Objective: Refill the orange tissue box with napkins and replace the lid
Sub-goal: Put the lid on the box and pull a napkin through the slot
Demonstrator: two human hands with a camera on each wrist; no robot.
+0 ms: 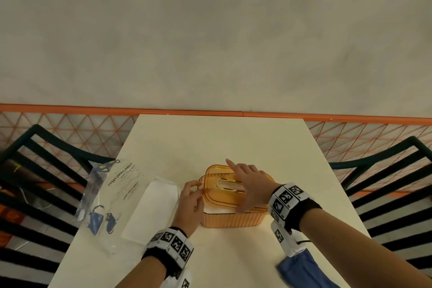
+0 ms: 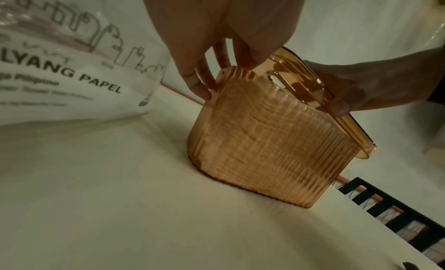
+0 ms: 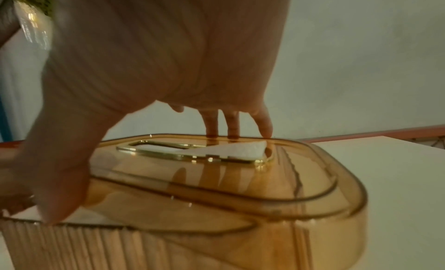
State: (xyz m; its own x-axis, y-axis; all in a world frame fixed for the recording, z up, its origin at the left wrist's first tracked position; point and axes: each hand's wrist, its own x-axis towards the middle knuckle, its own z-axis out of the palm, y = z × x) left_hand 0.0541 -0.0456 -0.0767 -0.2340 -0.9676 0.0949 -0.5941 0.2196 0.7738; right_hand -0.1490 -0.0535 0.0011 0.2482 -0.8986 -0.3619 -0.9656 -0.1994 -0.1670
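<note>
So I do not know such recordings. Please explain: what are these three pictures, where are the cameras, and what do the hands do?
No machine here: a person works with bare hands and wears three cameras. One on the head looks down at the cream table. One on each wrist looks along the fingers. On the table stands a ribbed translucent orange tissue box, with white napkins inside. The right hand presses the clear orange slotted lid, which sits tilted, not yet closed. The left hand holds the box's left rim. Left of it lies a printed plastic napkin package.
</note>
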